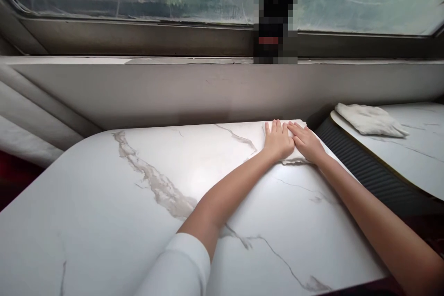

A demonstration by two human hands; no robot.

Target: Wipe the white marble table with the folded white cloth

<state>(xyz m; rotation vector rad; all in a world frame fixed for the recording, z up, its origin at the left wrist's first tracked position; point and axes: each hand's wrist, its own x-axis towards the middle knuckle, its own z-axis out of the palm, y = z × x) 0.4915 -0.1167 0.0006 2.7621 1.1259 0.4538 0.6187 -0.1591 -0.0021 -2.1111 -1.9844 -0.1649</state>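
White marble-veined tabletop (243, 185) stretches out below and to the left of the hands, which meet at its far right corner near the pale wall panel (194, 88). Left hand (279, 141) and right hand (308, 141) lie flat on one white cloth (296, 158), palms down, fingers extended rather than curled around it — neither hand pinches anything. Laid this way, they probably spread the pressure and keep the cloth flat against the surface. The right fingers angle in toward the left hand, likely because the cloth is too small for a wider stance; whether they touch is hard to tell. Right of the grip, past a dark ribbed panel (360, 157), a folded white cloth (371, 120) rests on a second marble-veined tabletop (423, 138) — perhaps set there to stay within reach.
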